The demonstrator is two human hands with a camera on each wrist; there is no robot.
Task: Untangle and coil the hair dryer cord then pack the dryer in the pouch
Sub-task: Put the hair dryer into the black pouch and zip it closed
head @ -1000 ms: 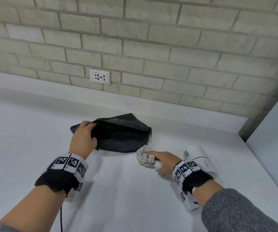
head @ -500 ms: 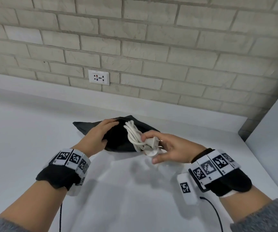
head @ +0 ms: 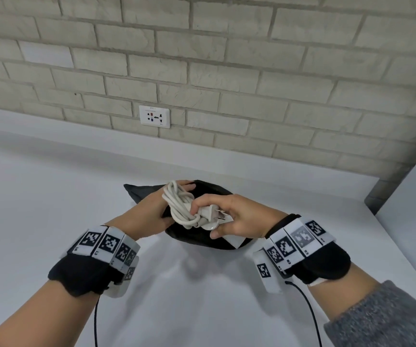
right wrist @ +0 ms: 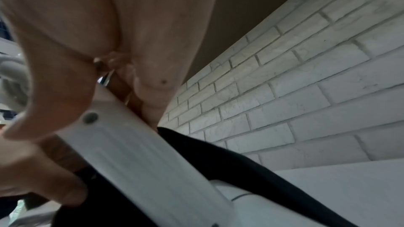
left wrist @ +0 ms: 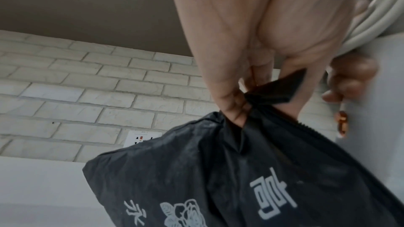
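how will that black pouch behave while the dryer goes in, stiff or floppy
Probably floppy: the pouch creases and bunches where the left hand pinches its edge, so the mouth likely won't stay open unaided. It looks thin and light, hanging from that pinch. It may sag once the right hand lets the dryer's weight in.

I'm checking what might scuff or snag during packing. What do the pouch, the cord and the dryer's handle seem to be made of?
Pouch: thin matte black fabric, likely nylon; it creases and has a zipper edge.
Cord: white rubbery sheath, smooth, bending in soft loops.
Dryer's handle: hard white plastic, ribbed, with a recessed screw.
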